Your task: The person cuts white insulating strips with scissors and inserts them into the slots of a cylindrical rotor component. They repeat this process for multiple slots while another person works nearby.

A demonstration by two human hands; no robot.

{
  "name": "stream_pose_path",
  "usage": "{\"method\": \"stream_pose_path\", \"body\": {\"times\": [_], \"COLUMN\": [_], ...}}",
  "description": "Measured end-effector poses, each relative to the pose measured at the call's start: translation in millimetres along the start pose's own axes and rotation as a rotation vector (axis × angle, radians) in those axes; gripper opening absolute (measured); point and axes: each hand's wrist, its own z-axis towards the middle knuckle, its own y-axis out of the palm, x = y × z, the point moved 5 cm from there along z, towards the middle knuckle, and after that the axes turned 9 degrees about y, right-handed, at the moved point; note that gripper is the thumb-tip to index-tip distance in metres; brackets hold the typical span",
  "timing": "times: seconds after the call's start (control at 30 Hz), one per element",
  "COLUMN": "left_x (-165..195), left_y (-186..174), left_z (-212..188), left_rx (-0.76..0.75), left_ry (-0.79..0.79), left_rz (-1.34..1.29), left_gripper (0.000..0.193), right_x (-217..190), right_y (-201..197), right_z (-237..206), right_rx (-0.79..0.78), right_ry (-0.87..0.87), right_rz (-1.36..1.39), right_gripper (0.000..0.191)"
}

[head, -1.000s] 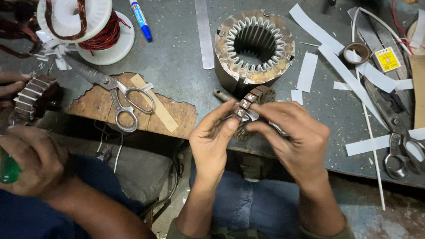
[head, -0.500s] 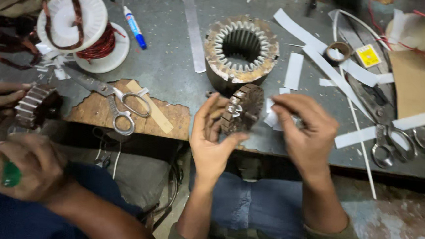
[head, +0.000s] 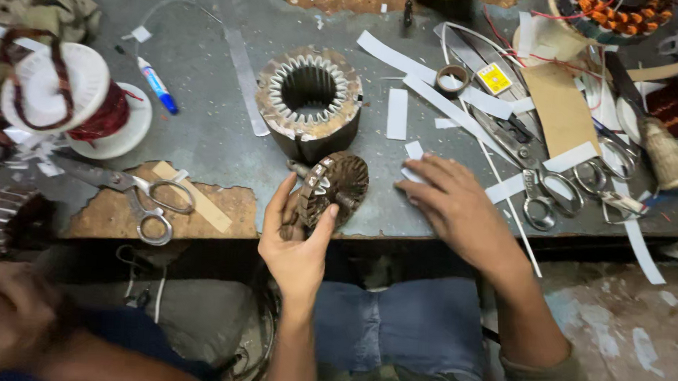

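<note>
My left hand grips a small brown slotted motor core, held on edge over the near rim of the grey workbench. My right hand lies palm down on the bench to the right of the core, its fingertips on small white paper strips. It holds nothing that I can see. A larger round stator core with white slot liners stands upright just behind the small core.
Scissors lie at the left on a worn brown patch, beyond them a white spool of red wire and a blue marker. More scissors, paper strips and a tape roll crowd the right. Another person's hand works at the lower left.
My right hand has let go of the small core and moved right onto the paper strips. My left hand alone now holds the core. The view has shifted.
</note>
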Motion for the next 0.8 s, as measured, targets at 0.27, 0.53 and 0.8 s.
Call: {"method": "stream_pose_path", "body": {"times": [0.27, 0.53, 0.8], "left_x": [-4.7, -3.5, -2.6], "left_y": [14.9, 8.1, 2.1], "left_z": [-6.2, -17.2, -19.2], "left_rx": [-0.03, -0.044, -0.034], "left_ry": [-0.03, -0.039, -0.011], "left_rz": [0.051, 0.028, 0.01], "left_gripper": [0.06, 0.058, 0.057], "right_x": [29.9, 30.0, 21.5], "right_y": [-35.8, -21.7, -25.0], "right_z": [-27.5, -7.5, -1.6], "right_rx": [0.235, 0.116, 0.093], "right_ry": [0.304, 0.194, 0.119], "right_rz": [0.074, 0.096, 0.03], "right_gripper": [0.03, 0.033, 0.04]}}
